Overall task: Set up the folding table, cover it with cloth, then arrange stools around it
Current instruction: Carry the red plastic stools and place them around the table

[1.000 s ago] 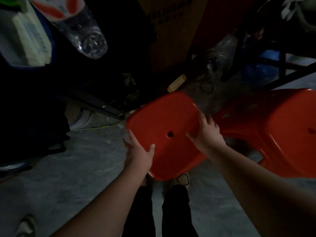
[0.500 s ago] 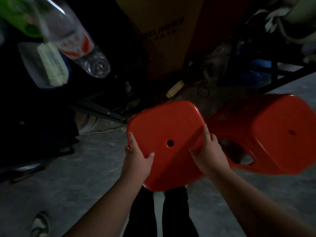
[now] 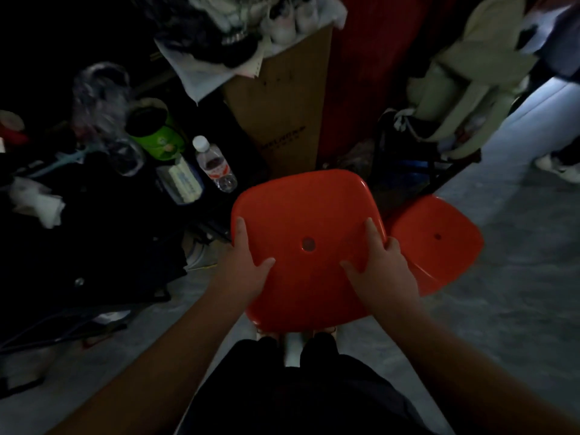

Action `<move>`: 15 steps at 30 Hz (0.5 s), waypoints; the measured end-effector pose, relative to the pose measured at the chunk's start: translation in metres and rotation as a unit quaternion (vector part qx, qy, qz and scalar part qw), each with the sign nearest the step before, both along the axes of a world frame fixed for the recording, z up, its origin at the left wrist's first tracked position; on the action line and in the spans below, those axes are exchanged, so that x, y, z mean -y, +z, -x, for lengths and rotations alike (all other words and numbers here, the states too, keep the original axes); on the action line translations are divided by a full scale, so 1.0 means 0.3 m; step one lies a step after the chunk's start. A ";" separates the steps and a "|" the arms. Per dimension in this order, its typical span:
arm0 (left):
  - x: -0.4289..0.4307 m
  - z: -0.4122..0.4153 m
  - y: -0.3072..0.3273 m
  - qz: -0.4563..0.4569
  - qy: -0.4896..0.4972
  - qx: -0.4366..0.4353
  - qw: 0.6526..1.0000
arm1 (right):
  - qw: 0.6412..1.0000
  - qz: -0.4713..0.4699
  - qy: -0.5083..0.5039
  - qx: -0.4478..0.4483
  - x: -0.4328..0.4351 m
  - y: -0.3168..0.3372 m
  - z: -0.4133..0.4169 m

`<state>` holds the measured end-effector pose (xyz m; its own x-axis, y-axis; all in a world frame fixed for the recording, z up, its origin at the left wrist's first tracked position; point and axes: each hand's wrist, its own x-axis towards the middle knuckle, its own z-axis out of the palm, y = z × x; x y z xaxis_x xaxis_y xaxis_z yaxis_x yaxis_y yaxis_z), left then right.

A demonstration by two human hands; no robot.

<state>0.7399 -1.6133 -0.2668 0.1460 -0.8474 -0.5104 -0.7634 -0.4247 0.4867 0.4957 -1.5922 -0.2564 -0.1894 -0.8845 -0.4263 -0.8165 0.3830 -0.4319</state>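
A red plastic stool (image 3: 307, 208) with a round hole in its seat is right in front of me, seat up, above my legs. My left hand (image 3: 248, 271) grips the seat's left edge, thumb and forefinger lying on top. At the right edge my right hand (image 3: 383, 274) grips the seat, thumb on top, other fingers over the rim. A second red stool (image 3: 439, 246) stands upright on the floor just right of the first, partly behind it. The held stool's legs are hidden under its seat.
A tall cardboard box (image 3: 282, 114) topped with clutter stands straight ahead. To the left, a dark surface holds a water bottle (image 3: 216, 166) and a green container (image 3: 157, 133). A pale bag (image 3: 470, 89) hangs on a frame at right, beside another person's leg (image 3: 558, 120). Grey concrete floor (image 3: 502, 324) lies to the right.
The second stool, tilted on its side before, now stands upright. The held stool's seat has levelled out and risen closer to me; both hands keep their grip on its edges.
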 end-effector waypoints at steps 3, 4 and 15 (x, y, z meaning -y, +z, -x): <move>0.006 0.001 0.073 0.024 -0.021 0.020 0.999 | 1.000 0.005 -0.014 -0.006 -0.028 0.086 0.008; 0.013 -0.007 0.092 0.028 -0.032 0.020 0.999 | 1.000 0.006 -0.021 -0.008 -0.036 0.108 0.005; 0.232 -0.172 0.187 0.092 -0.237 0.048 0.966 | 0.984 0.016 -0.167 -0.064 -0.058 0.222 -0.210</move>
<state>0.7916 -1.6829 -0.2106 -0.2414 -0.9058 -0.3482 -0.8964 0.0707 0.4375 0.5586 -1.5749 -0.1898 -0.5227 -0.7759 -0.3533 -0.6959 0.6277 -0.3488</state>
